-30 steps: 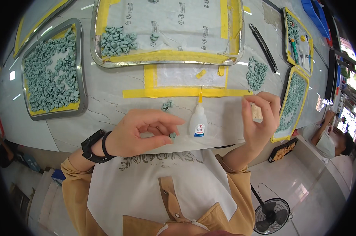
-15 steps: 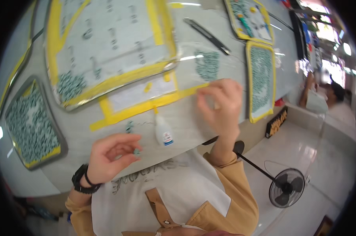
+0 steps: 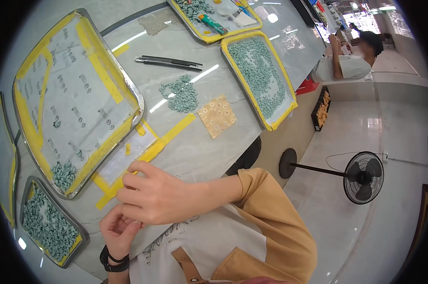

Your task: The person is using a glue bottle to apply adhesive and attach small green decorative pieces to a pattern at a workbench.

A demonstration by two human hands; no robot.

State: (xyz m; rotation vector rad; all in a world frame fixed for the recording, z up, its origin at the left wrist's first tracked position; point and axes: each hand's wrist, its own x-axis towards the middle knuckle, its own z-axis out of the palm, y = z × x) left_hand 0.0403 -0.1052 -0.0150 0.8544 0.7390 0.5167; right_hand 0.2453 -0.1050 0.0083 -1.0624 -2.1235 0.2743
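Observation:
Close to the table's near edge, my left hand (image 3: 118, 229) has its fingers curled in with thumb and forefinger together. The small green piece it pinched a moment ago is hidden. My right hand (image 3: 150, 196) reaches across from the right and lies over the left fingertips, its own fingers bent and closed. Whatever those fingertips hold cannot be made out. Just beyond both hands is a strip of yellow tape (image 3: 150, 158) along a white paper sheet (image 3: 124, 156). A tan square with small light flowers (image 3: 217, 116) lies farther right on the table.
A large yellow-taped tray (image 3: 110, 78) fills the left. Trays of small green pieces stand at lower left (image 3: 50, 225) and right (image 3: 259, 78). A loose green pile (image 3: 180, 93) and a box cutter (image 3: 169, 62) lie mid-table. A floor fan (image 3: 364, 177) and another person (image 3: 348, 61) are at right.
My right hand has moved from over the tan square to my left hand, uncovering the square. The glue bottle is out of sight. The whole view has turned.

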